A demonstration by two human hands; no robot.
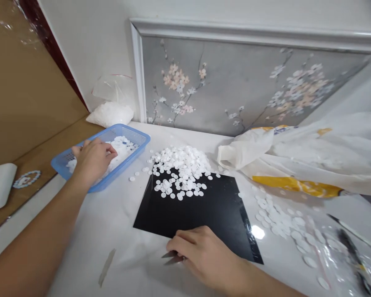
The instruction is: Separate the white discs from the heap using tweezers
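Left hand [94, 161] half-curled over the blue plastic basket [125, 161] at ten o'clock, can't tell its grip! Right hand [205, 256] closed round a pointed metal tool [174, 260], with white round discs [187, 162] heaped at that hand's twelve, partly on a flat black sheet [188, 212].

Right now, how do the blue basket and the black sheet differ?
The blue basket has raised, perforated walls; the black sheet looks flat and smooth.
The left hand reaches inside the basket, while the right hand is at the sheet's near edge.
White pieces lie within the basket's walls, whereas the sheet's pile of white discs spills past its far edge.
Both bear white pieces.
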